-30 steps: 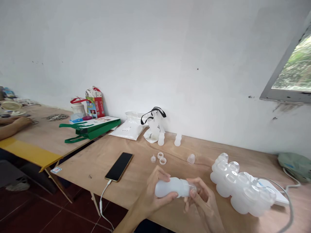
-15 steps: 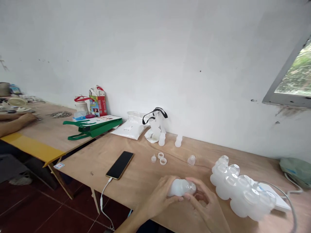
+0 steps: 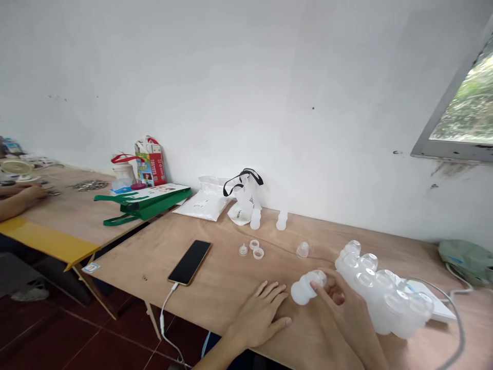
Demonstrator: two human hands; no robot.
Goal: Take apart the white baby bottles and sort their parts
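While the L hand (image 3: 260, 321) lies flat and open on the tan wood table (image 3: 227, 272), the R hand (image 3: 341, 308) grips a milky white plastic bottle (image 3: 304, 289), neck pointing up-right; hands apart.

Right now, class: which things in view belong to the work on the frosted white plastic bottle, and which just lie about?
Belonging: right hand gripping the frosted white plastic bottle; left hand beside it; translucent plastic rings; clear cap; heap of frosted bottles.

Lying about: black smartphone on its white cable; white plastic sack; green paper bag.
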